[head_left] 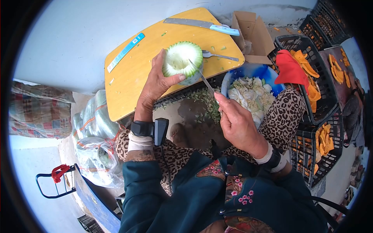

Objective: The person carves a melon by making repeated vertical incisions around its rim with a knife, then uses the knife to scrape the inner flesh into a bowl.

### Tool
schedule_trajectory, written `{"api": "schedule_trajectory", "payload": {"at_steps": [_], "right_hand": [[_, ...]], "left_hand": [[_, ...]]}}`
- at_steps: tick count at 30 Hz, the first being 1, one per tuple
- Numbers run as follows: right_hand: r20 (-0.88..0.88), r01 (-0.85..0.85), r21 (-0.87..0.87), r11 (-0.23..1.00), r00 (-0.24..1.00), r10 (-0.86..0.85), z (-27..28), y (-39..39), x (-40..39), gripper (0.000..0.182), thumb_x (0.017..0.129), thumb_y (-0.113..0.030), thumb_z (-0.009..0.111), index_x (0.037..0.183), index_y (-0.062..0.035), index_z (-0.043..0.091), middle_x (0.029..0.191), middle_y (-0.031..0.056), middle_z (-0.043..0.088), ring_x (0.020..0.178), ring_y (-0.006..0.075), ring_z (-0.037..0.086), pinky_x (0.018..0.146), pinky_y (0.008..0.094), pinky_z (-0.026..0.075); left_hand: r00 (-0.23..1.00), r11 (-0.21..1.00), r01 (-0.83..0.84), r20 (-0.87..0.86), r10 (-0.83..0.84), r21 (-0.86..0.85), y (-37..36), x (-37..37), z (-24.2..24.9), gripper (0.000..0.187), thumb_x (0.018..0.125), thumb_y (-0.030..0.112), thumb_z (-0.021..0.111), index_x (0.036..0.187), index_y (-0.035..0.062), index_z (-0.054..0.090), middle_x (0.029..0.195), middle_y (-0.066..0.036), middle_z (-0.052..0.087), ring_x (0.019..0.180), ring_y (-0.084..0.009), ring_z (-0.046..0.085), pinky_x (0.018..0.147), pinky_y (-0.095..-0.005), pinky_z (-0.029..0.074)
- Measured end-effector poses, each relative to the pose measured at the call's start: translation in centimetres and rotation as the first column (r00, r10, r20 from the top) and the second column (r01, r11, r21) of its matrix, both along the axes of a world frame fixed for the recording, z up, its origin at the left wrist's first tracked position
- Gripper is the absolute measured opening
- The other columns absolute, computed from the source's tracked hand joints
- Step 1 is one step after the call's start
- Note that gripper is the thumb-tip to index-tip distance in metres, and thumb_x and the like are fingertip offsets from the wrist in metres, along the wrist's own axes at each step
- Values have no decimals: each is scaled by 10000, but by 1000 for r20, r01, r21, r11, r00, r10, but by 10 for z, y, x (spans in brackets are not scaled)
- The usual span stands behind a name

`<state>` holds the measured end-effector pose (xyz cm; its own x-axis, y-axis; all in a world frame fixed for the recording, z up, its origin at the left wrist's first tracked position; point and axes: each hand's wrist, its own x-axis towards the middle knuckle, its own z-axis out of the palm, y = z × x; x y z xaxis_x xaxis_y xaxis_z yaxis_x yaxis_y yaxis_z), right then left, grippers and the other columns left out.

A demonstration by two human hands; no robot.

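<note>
My left hand (157,83) grips a hollowed green gourd (182,59) with a scalloped rim, held over the near edge of a yellow board (136,73). My right hand (237,122) holds a thin knife (203,77) whose tip touches the gourd's right side. Both wrists wear dark bands.
A large knife (202,25) with a pale blue handle, a spoon (218,56) and a blue ruler (125,52) lie on the board. A blue bowl (252,72) of white pulp sits on my right. Black crates (316,93) with orange slices, a red cloth (289,68), a cardboard box (252,35), plastic bags (95,143).
</note>
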<state>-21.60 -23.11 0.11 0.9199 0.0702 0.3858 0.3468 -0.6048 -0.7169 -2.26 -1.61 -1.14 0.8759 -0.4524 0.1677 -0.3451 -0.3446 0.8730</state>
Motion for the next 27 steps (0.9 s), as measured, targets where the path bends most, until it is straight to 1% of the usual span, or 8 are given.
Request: {"api": "schedule_trajectory", "payload": {"at_steps": [3, 7, 15, 18, 24, 27], "right_hand": [[-32, 4, -18, 1000, 999, -5, 7, 1, -1, 572, 809, 75, 562, 1369, 18, 459, 956, 195, 592, 821, 406, 612, 681, 462, 523], [-31, 3, -39, 999, 1000, -4, 13, 1, -1, 578, 807, 69, 567, 1372, 15, 457, 960, 193, 588, 819, 404, 613, 673, 463, 524], [-69, 20, -102, 995, 997, -27, 13, 3, -1, 596, 805, 48, 583, 1384, 8, 448, 979, 186, 584, 786, 397, 619, 650, 461, 528], [-32, 34, -141, 989, 999, -38, 10, 6, 2, 603, 799, 48, 586, 1385, 11, 448, 966, 182, 580, 775, 387, 623, 640, 450, 531], [61, 39, -107, 994, 998, -32, -3, 6, 10, 607, 794, 55, 584, 1384, 12, 449, 941, 176, 574, 753, 380, 624, 619, 437, 533], [-7, 47, -61, 997, 999, -47, -1, 8, 10, 566, 815, 128, 542, 1368, 32, 467, 957, 213, 601, 822, 402, 611, 704, 441, 505]], "left_hand": [[1000, 1000, 5, 12, -5, 6, -1, 0, 0, 1215, 609, 497, 875, 1473, -95, 260, 1435, -254, 345, 1379, -350, 329, 1163, -398, 270], [999, 1000, 10, 35, -11, 14, 0, 3, -3, 1215, 608, 488, 878, 1469, -104, 258, 1450, -258, 332, 1391, -353, 317, 1166, -396, 266], [1000, 1000, 9, 21, -9, 13, -1, 2, -2, 1209, 610, 469, 882, 1470, -107, 257, 1456, -259, 329, 1385, -350, 337, 1162, -395, 279], [1000, 1000, 3, 22, -3, 21, -1, 2, -1, 1207, 611, 468, 882, 1471, -104, 259, 1450, -258, 336, 1384, -348, 338, 1161, -396, 279], [1000, 1000, -6, 5, 6, 8, 0, 3, -2, 1196, 621, 477, 873, 1471, -104, 263, 1436, -256, 351, 1380, -347, 334, 1162, -398, 274], [1000, 1000, -7, -9, 7, 2, 1, 3, -1, 1184, 629, 479, 866, 1471, -100, 269, 1428, -252, 358, 1376, -346, 337, 1161, -398, 274]]}}
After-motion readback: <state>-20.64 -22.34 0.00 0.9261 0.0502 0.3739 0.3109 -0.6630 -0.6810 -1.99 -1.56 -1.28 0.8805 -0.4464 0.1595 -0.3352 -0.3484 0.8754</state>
